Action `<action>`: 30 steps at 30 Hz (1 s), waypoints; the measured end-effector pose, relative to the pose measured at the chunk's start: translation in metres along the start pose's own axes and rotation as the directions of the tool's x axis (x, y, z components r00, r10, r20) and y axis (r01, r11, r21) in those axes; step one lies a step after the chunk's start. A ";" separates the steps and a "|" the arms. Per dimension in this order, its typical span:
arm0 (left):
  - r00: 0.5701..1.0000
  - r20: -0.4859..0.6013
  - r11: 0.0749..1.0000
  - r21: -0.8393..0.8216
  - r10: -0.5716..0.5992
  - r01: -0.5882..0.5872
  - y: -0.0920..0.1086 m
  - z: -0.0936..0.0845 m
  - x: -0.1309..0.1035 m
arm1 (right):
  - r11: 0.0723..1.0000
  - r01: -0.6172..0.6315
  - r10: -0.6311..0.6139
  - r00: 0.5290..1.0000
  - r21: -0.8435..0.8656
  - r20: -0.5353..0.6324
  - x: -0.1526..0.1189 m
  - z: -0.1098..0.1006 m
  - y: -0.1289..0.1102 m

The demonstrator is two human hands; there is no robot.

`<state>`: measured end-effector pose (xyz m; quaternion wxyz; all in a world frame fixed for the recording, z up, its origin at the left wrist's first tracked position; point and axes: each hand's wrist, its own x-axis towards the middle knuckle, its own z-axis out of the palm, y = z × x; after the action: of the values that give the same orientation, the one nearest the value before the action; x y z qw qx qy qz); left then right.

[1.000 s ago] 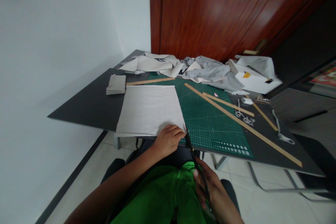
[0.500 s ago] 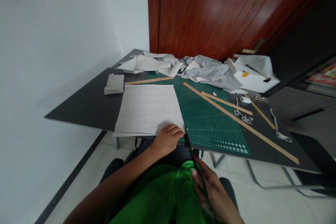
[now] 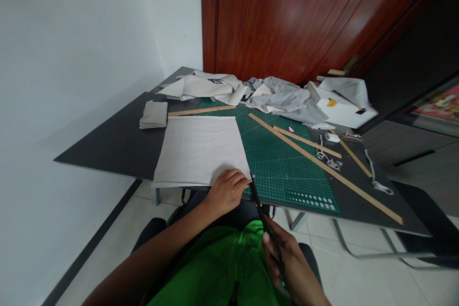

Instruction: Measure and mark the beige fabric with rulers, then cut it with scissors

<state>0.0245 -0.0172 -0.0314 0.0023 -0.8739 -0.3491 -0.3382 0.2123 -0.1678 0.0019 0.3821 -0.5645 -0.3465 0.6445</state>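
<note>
A pale, nearly square cloth (image 3: 201,148) lies flat at the table's front edge, its right part over a green cutting mat (image 3: 287,167). My left hand (image 3: 229,190) grips the cloth's near right corner, fingers bent together. Dark scissors (image 3: 258,204) are held by my right hand (image 3: 283,256) below the table edge. Their tips touch the cloth's right edge near that corner, just right of my left fingertips. Whether the blades are parted is too small to tell.
A stack of folded cloth (image 3: 154,114) sits left. Crumpled fabric (image 3: 283,93) and a white box (image 3: 337,105) line the back. Wooden rulers, including a long one (image 3: 322,165), white cord (image 3: 332,162) and a small white block (image 3: 332,137) lie right. A chair (image 3: 426,220) stands at right.
The view has shifted slightly, moving the table a little left in the picture. Both hands keep their hold on the cloth corner and the scissors.
</note>
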 end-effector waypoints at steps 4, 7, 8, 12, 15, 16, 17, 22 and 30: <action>0.987 0.006 0.986 0.035 -0.163 0.163 0.006 -0.005 0.005 | 0.994 -0.035 0.042 0.997 0.103 -0.066 0.001 -0.004 0.007; 0.979 0.021 0.980 0.010 -0.201 0.200 0.006 -0.006 0.009 | 0.986 -0.038 0.053 0.995 0.162 -0.085 0.002 -0.011 0.015; 0.980 0.016 0.981 0.003 -0.196 0.196 0.005 -0.005 0.009 | 0.984 -0.039 0.052 0.996 0.174 -0.076 0.002 -0.013 0.017; 0.988 -0.014 0.988 -0.023 -0.153 0.153 0.001 -0.003 0.006 | 0.979 -0.031 0.039 0.999 0.203 -0.034 0.003 -0.016 0.019; 0.997 -0.028 0.997 -0.040 -0.073 0.072 0.000 -0.002 0.001 | 0.981 -0.036 0.044 0.998 0.192 -0.035 0.003 -0.013 0.019; 0.999 -0.029 0.999 -0.042 -0.026 0.024 0.000 -0.001 -0.001 | 0.983 -0.034 0.041 0.998 0.180 -0.038 0.003 -0.011 0.018; 0.999 -0.035 0.999 -0.037 0.022 -0.024 0.001 -0.001 -0.003 | 0.985 -0.029 0.037 0.998 0.169 -0.044 0.003 -0.010 0.018; 0.982 -0.136 0.991 0.054 0.131 -0.124 0.004 0.003 -0.012 | 0.993 -0.017 0.023 0.998 0.115 -0.055 0.006 0.001 0.010; 0.981 -0.159 0.993 0.051 0.113 -0.106 0.005 0.006 -0.016 | 0.997 0.013 -0.009 0.999 0.078 -0.052 0.013 0.013 -0.001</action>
<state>0.0228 -0.0292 -0.0447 0.0675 -0.8613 -0.3063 -0.3997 0.1988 -0.1561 -0.0010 0.4161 -0.5638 -0.3141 0.6406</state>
